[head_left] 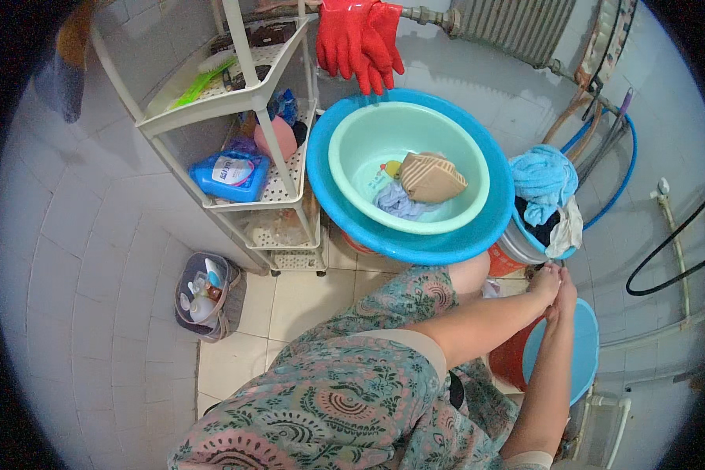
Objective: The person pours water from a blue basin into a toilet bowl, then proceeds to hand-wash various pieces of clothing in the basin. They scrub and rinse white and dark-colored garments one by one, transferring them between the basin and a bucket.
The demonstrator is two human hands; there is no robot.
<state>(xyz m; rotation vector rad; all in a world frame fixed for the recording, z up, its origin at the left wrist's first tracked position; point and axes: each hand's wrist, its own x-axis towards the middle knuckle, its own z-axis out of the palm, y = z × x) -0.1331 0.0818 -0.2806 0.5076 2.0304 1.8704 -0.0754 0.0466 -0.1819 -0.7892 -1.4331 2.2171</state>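
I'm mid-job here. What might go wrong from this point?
The white cloth draped over the bucket is close to the left hand and right hand, so it could get knocked off. A knee near the blue basin might jolt it and the mint basin inside. The red gloves hanging above could slip and drop in.

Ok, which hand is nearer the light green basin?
Left. In view, the left hand is below and right of the light green basin; the right hand, touching the left, is slightly farther off on the same side.
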